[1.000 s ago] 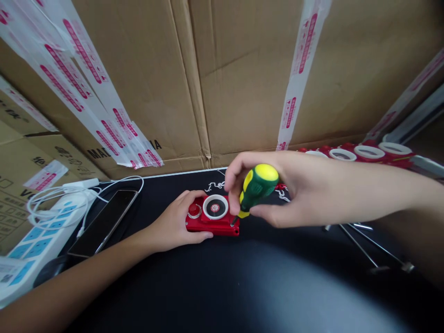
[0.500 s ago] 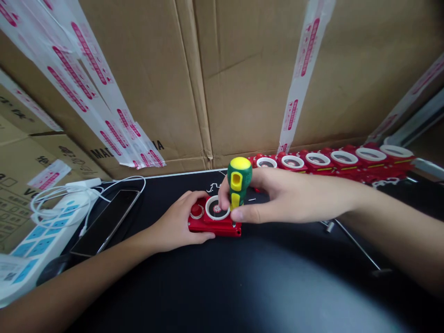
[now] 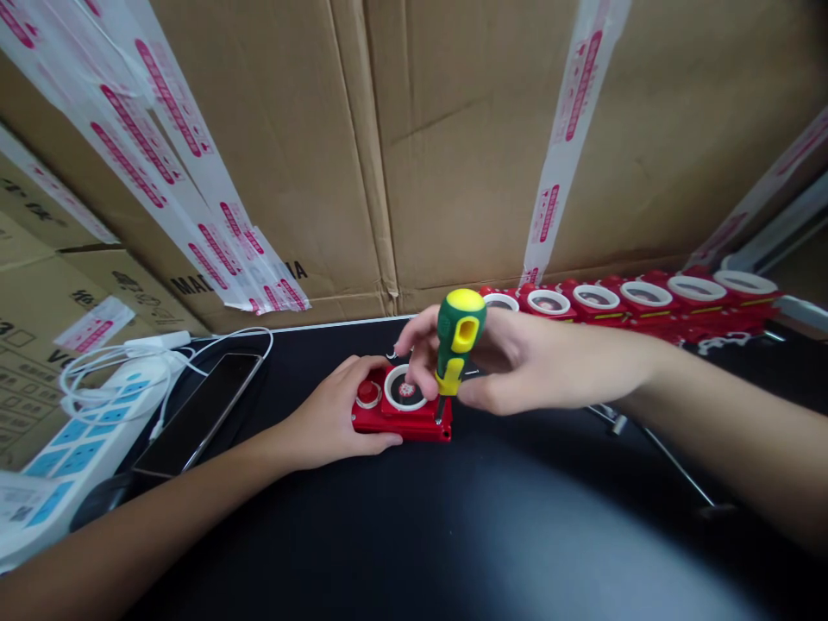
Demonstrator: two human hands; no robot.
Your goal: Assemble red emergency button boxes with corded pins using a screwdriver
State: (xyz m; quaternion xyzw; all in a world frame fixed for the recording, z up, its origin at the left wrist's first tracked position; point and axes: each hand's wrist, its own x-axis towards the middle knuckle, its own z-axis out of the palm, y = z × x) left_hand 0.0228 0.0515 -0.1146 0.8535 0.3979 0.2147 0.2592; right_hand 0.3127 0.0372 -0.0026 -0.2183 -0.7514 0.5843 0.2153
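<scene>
A small red box (image 3: 394, 420) with a white-ringed round window and a red knob lies on the black table. My left hand (image 3: 333, 414) is closed around its left end, thumb along the front side. In my right hand (image 3: 511, 358) is a screwdriver (image 3: 461, 332) with a green and yellow handle, held near upright and tilted a little. Its dark shaft shows below the handle, and the tip meets a screw (image 3: 438, 421) at the box's front right corner. My right fingers partly cover the window's right side.
Several similar red boxes (image 3: 595, 297) stand in a row at the back right, before a large cardboard box (image 3: 453, 172). To the left lie a phone (image 3: 203, 414), a white power strip (image 3: 97, 440) and a coiled white cable (image 3: 90, 379). A metal rod (image 3: 676, 466) lies right.
My right hand has loosened its fingers around the screwdriver, and the handle has turned and leaned right. The shaft and the screw now show. My left hand and the box stay put.
</scene>
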